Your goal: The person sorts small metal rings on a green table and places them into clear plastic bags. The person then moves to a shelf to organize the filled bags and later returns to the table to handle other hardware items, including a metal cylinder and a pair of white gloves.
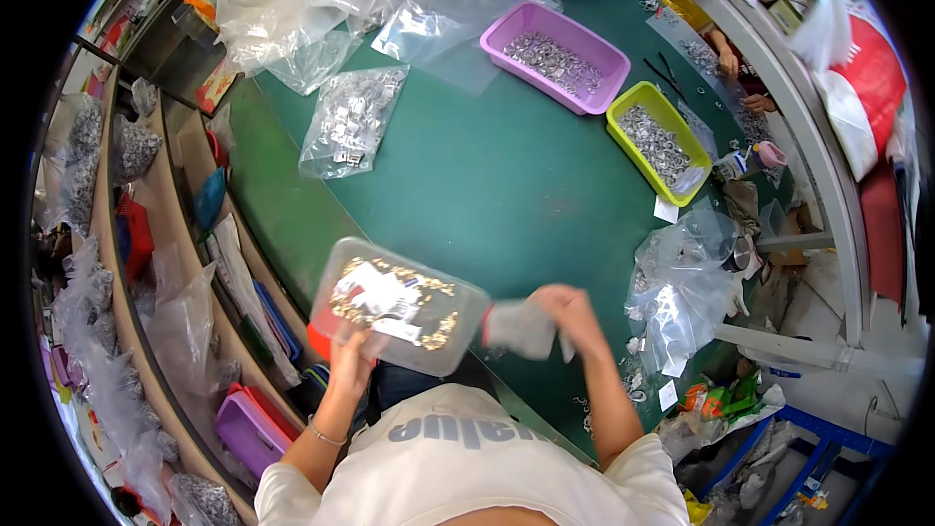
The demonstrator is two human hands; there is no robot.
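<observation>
My left hand grips the near edge of a clear plastic tub, which is held tilted in front of my body. Inside lie many small gold-coloured pieces and white paper slips. To the right of the tub, my right hand pinches a grey cloth with a red edge, blurred by motion. Its red end is close to the tub's right wall; whether they touch I cannot tell.
On the green table stand a purple basin and a lime-green basin, both with small metal parts. Bags of parts lie at back left and right. Shelves run along the left. Another person's hands are at far right.
</observation>
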